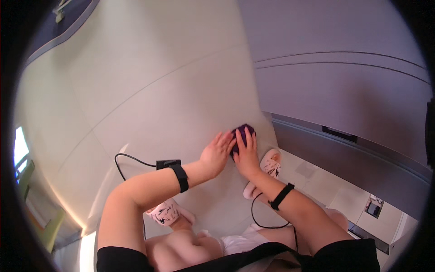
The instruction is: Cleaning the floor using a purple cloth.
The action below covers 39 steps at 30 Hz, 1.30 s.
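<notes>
A small dark purple bundle (245, 128), which looks like folded cloth, is below me near the middle of the view. My right hand (247, 152) lies over it, its fingers bent across the top and the thumb at its left side. Close beside it, my left hand (216, 155) is flat with fingers stretched out, and its fingertips reach the bundle's left edge. Most of the bundle's underside is hidden, so I cannot tell whether it touches the pale surface (181, 104) behind it.
Pink slippers with dark markings (165, 214) are on my feet. Grey-purple panels (340, 90) with a ledge stand at the right. A black cable (131, 157) loops from a small box (168, 163) on my left wrist. A bright screen (20, 147) is at the far left.
</notes>
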{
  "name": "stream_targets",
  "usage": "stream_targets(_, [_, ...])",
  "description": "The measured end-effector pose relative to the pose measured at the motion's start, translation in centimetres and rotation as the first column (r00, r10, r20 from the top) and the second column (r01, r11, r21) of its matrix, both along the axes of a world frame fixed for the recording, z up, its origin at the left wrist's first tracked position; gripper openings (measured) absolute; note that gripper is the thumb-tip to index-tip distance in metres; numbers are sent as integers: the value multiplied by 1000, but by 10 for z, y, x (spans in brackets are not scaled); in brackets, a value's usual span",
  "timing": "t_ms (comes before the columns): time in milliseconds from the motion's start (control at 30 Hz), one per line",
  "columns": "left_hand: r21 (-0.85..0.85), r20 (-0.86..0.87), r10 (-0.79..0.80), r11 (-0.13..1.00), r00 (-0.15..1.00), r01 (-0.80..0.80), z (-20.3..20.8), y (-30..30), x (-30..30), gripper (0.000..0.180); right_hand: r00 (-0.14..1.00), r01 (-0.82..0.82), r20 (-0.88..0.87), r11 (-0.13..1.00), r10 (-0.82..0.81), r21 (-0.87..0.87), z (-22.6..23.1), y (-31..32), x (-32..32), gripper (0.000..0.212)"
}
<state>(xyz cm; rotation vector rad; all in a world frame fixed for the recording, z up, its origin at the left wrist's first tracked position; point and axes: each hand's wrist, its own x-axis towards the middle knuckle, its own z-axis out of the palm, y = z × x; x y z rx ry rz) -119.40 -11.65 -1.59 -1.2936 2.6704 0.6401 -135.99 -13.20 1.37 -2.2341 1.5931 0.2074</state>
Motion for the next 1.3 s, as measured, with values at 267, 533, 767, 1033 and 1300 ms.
stream_targets(267, [-10, -198, 236, 970, 952, -242, -1, -24, 56, 55, 1000, -26, -15, 999, 26, -38, 1, -36, 51, 68])
stream_targets(533, [-120, -224, 665, 706, 712, -698, -13, -77, 194, 52, 990, -96, 89, 982, 112, -163, -7, -114, 234, 62])
stream_targets(767, [-48, -20, 629, 776, 778, -629, 24, -38, 263, 13, 867, -439, 153, 871, 475, -219, -3, -67, 267, 57])
stream_targets(1033, [225, -170, 146, 969, 975, -106, 8, 59, 110, 6, 756, -654, 32, 756, 654, 2, 9, 41, 96, 34])
stream_targets(1300, [107, -149, 100, 991, 984, -84, 18, 69, 108, 7, 724, -689, 46, 725, 688, 4, -2, 44, 79, 47])
